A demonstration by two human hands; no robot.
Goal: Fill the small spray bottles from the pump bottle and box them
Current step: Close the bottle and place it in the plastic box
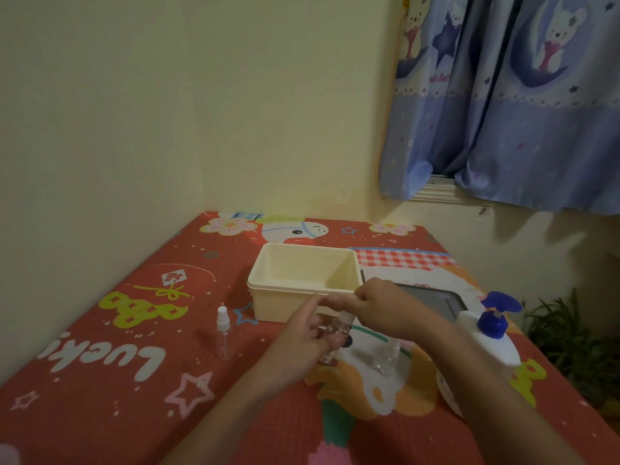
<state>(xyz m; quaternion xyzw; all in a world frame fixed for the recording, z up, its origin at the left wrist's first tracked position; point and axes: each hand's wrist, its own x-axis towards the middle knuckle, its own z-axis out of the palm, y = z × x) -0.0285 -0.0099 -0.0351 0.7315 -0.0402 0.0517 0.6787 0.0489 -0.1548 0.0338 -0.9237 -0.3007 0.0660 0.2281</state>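
Head view. Both hands meet over the middle of the table, just in front of the cream box (pixel 303 280). The left hand (pixel 303 333) curls round a clear small bottle (pixel 330 342) standing upright, long axis vertical. The right hand (pixel 379 307) is directly above it, fingers pinched on the white spray top at the bottle's neck; judged to be unscrewing or seating it, and the frame is too blurred to say which. The neck lies straight under the right fingertips, so the coming twist or lift runs along that vertical axis.

A second clear bottle (pixel 389 355) stands just right of the held one, beneath the right forearm. A third, capped bottle (pixel 224 333) stands well apart to the left, nearer the left hand. The pump bottle (pixel 486 344), white with a blue head, stands at the right, nearer the right hand.

The box looks empty; nothing boxed yet. A dark tray (pixel 432 298) lies behind the right wrist.

Surface: red cartoon-print mat (pixel 134 330). Room: pale wall, blue curtain (pixel 503 112) at upper right, dim light.
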